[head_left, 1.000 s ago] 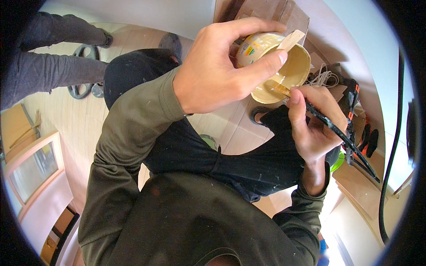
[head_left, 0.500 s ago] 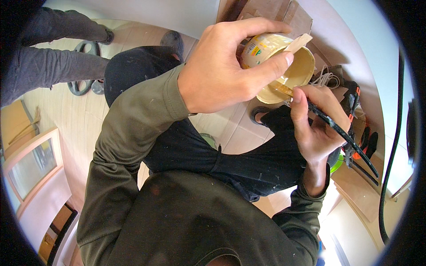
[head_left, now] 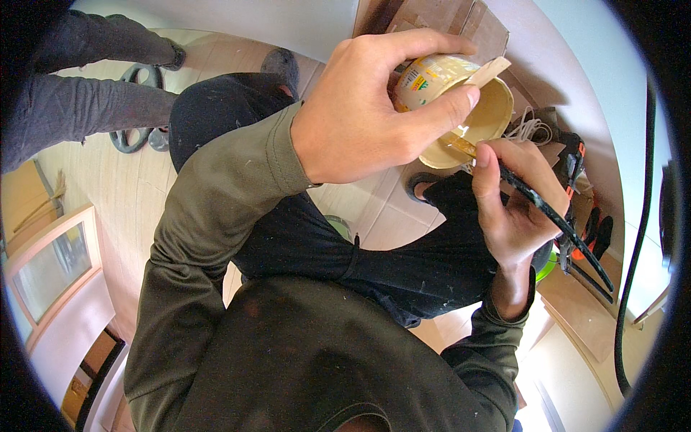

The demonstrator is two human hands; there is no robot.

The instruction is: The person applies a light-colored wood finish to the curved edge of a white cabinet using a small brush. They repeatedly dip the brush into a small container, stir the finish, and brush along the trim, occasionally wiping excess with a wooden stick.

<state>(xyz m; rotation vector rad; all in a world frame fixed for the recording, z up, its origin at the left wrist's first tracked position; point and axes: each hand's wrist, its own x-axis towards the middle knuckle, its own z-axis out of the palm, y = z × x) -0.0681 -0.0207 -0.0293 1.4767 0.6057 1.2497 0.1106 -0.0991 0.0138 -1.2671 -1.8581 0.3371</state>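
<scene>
A cream-coloured plastic tub (head_left: 498,108) with a printed label is tilted toward me, its mouth facing right. My left hand (head_left: 360,108) grips it, fingers over the far side and thumb at the rim. Beneath that thumb a flat wooden stick (head_left: 491,70) juts over the tub's opening. My right hand (head_left: 515,201) pinches a paintbrush (head_left: 551,210) with a long black handle near its head. The brush tip is inside the tub against the lower inner wall, which has a wet, cream-yellow coating. How much is in the tub I cannot tell.
Another person's legs (head_left: 108,108) stand at the far left. Beyond my hands lies a cardboard box (head_left: 450,20). White cord (head_left: 531,128) and orange-black tools (head_left: 594,227) sit to the right, near a hanging black cable (head_left: 637,237). A framed glass panel (head_left: 54,266) is at left.
My left hand and the tub have shifted very slightly to the right. My right hand and the brush are almost where they were.
</scene>
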